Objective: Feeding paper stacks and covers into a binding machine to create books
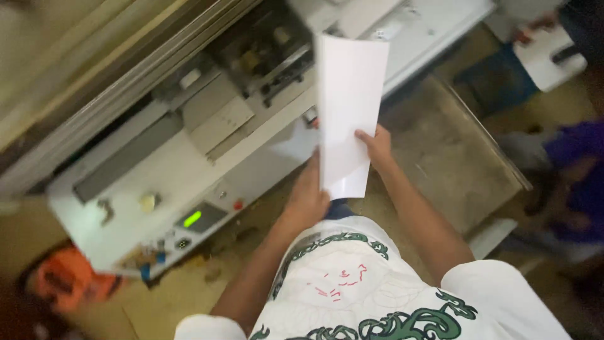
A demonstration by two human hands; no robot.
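A tall white sheet or thin stack of white paper stands nearly upright in front of me. My left hand grips its lower left edge. Fingers of my right hand wrap around its right edge a little higher up. The paper hangs over the front edge of a white machine, whose panel carries a small green lit display and a red button. My white shirt with a green and red pattern fills the bottom of the view.
An open mechanism sits at the machine's top. An orange object lies on the floor at lower left. Another person in purple is at the right, near a white object. A worn brown board lies behind my right arm.
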